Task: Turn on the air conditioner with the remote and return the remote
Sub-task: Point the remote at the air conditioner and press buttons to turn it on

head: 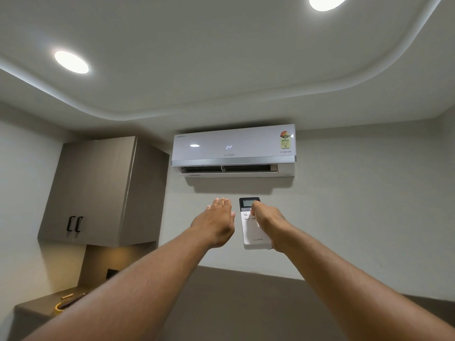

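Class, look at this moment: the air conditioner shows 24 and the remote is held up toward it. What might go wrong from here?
1. The right hand alone holds the remote; the left hand only hovers beside it, so it might slip.
2. The thumb lies on the buttons; another press may switch off the air conditioner, already showing 24 with its flap open.

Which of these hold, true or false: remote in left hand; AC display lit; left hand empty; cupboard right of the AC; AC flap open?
1. The remote is in the left hand. False: the right hand holds it.
2. The air conditioner display is lit. True: it reads 24.
3. The left hand is empty. True: open, beside the remote.
4. The cupboard hangs right of the air conditioner. False: it hangs to its left.
5. The air conditioner's flap is open. True.
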Demonstrator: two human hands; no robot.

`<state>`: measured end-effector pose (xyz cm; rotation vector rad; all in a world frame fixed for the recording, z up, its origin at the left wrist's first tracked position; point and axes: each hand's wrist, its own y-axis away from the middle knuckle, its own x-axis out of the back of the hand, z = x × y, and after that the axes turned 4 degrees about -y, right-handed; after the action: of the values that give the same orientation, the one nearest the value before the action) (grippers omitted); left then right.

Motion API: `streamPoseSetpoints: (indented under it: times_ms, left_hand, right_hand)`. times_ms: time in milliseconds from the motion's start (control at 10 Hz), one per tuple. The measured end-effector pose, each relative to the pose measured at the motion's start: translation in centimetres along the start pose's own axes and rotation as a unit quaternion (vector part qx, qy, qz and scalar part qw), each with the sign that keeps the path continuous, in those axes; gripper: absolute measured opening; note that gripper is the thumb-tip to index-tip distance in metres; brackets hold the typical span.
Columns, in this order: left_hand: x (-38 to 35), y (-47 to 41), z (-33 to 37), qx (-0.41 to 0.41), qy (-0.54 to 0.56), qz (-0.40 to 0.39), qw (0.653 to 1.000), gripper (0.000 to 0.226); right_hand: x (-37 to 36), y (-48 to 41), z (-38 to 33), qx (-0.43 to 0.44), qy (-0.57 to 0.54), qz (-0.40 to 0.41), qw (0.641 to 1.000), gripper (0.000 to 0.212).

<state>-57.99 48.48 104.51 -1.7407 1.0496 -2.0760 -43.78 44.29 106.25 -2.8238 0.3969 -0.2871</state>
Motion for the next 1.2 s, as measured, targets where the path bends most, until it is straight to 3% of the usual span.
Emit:
streamPoseSetpoints:
  times_ms: [800, 1200]
  left_hand:
    - [0.2, -0.05, -0.02, 0.001, -0.003, 0.0, 1.0, 0.057]
    - [-0.17, -0.06, -0.04, 0.001, 0.0, -0.002, 1.0, 0.057]
  right_hand:
    - [0.19, -0.39, 0.3, 0.012, 0.041, 0.008, 0.999, 0.016]
    - [0.19, -0.6, 0.67, 0.012, 0.01, 0.001, 1.0, 0.017]
